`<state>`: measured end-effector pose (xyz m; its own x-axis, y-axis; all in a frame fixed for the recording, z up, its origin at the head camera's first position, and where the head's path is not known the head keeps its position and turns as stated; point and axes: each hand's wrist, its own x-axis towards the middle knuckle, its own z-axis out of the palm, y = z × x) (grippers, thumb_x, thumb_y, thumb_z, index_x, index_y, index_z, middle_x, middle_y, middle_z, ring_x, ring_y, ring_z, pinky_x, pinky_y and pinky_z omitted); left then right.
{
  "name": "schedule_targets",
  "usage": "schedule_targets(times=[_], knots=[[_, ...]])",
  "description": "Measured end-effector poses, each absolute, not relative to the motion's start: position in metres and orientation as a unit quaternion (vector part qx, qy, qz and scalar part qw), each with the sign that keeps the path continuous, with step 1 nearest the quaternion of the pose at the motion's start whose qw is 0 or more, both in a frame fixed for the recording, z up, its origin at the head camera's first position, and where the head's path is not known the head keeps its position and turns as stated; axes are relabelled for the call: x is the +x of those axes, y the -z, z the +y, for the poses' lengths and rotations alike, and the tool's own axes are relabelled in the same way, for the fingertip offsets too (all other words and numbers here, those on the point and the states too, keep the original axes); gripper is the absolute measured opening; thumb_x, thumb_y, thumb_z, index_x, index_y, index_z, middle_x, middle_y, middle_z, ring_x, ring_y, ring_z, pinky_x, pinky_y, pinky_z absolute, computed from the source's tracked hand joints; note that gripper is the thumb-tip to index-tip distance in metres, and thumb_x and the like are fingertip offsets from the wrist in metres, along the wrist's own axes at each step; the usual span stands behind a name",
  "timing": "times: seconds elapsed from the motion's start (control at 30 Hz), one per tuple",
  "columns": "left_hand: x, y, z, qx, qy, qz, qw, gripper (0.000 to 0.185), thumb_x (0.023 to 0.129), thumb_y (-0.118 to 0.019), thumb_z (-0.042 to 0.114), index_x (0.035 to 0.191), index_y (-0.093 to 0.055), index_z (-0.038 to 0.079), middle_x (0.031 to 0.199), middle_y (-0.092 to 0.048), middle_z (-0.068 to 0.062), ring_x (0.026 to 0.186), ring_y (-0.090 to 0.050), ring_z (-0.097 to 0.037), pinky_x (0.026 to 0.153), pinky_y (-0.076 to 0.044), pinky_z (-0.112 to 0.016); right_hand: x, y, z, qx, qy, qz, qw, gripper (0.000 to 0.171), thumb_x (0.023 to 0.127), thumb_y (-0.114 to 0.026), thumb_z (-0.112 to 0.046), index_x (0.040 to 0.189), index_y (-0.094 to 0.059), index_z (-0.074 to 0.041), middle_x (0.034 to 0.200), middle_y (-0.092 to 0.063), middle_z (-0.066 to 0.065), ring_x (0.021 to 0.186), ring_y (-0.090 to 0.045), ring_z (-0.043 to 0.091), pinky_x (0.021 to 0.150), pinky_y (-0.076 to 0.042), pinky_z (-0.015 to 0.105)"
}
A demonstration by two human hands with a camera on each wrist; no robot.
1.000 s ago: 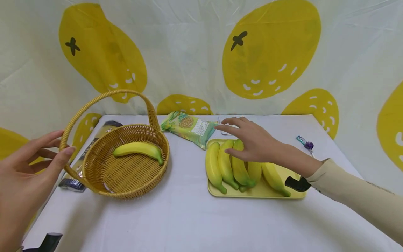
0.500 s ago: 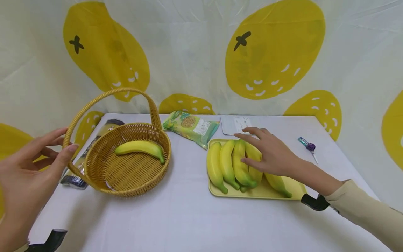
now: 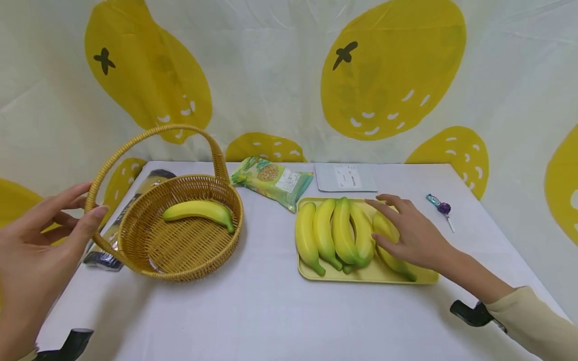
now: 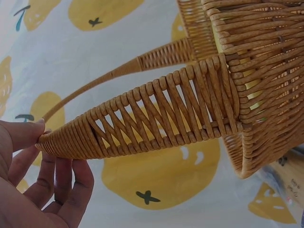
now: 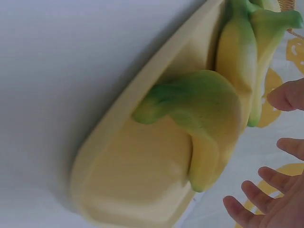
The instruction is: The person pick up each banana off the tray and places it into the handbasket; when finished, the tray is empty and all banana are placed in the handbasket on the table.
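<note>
Fingertips (image 3: 384,200) of my right hand (image 3: 413,233) were spread and nearly straight over the rightmost banana (image 3: 389,244), the palm low above it and nothing yet gripped; from the right wrist view those fingers (image 5: 266,197) stood apart from the fruit's green stem end, so I could not tell whether any of them touched it. That banana lay at the right end of a row of five on the yellow tray (image 3: 420,277), with the other four bananas (image 3: 336,233) packed side by side to its left. My left hand (image 3: 38,250) had its thumb (image 3: 88,220) pressed against the foot of the woven basket handle (image 3: 149,138), the other fingers (image 4: 66,183) loosely curved behind the wicker without closing round it. The basket (image 3: 180,268) sat on the white tablecloth (image 3: 262,311) well to the left of the tray, with a single banana (image 3: 198,210) lying inside. Between basket and tray, farther back, lay a green snack packet (image 3: 273,181), with a pale flat pouch (image 3: 345,177) just behind the tray, a wrapped lollipop (image 3: 440,208) off to the right, and a dark packet (image 3: 106,258) half hidden behind the basket
</note>
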<state>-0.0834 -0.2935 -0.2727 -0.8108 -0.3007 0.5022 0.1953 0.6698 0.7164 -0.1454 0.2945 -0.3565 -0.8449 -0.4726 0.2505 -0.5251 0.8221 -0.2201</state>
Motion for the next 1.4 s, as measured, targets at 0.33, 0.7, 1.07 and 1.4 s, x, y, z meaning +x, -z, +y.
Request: schedule_targets(times=[0.33, 0.7, 1.07, 1.4], knots=[[-0.084, 0.275, -0.294, 0.027, 0.400, -0.861, 0.313, 0.050, 0.091, -0.081, -0.003, 0.136, -0.074, 0.017, 0.109, -0.068, 0.014, 0.079, -0.053, -0.010, 0.082, -0.049, -0.004, -0.136, 0.378, 0.306, 0.233, -0.126, -0.960, 0.089, 0.075, 0.084, -0.085, -0.028, 0.152, -0.055, -0.012, 0.147, -0.049, 0.023, 0.118, -0.055, 0.049, 0.071, -0.059, 0.060], [-0.083, 0.275, -0.291, 0.000, 0.398, -0.856, 0.329, 0.049, 0.091, -0.080, -0.005, 0.135, -0.075, 0.015, 0.111, -0.069, 0.017, 0.079, -0.056, -0.007, 0.081, -0.049, -0.005, -0.128, 0.386, 0.308, 0.179, -0.122, -0.974, 0.063, 0.077, 0.086, -0.082, -0.030, 0.154, -0.050, -0.010, 0.139, -0.049, 0.025, 0.108, -0.056, 0.047, 0.062, -0.059, 0.056], [-0.081, 0.272, -0.289, -0.003, 0.397, -0.856, 0.330, 0.047, 0.091, -0.080, -0.006, 0.134, -0.075, 0.012, 0.111, -0.069, 0.016, 0.080, -0.057, -0.008, 0.081, -0.050, -0.005, -0.131, 0.392, 0.310, 0.180, -0.145, -0.969, 0.091, 0.073, 0.084, -0.082, -0.020, 0.149, -0.054, -0.003, 0.138, -0.049, 0.025, 0.109, -0.057, 0.045, 0.071, -0.059, 0.063], [-0.081, 0.274, -0.290, -0.004, 0.398, -0.854, 0.334, 0.045, 0.091, -0.080, -0.006, 0.133, -0.075, 0.009, 0.111, -0.069, 0.013, 0.082, -0.058, -0.008, 0.081, -0.050, -0.005, -0.133, 0.396, 0.312, 0.179, -0.162, -0.964, 0.110, 0.073, 0.078, -0.085, -0.012, 0.145, -0.057, 0.000, 0.131, -0.053, 0.028, 0.101, -0.061, 0.045, 0.073, -0.057, 0.063]])
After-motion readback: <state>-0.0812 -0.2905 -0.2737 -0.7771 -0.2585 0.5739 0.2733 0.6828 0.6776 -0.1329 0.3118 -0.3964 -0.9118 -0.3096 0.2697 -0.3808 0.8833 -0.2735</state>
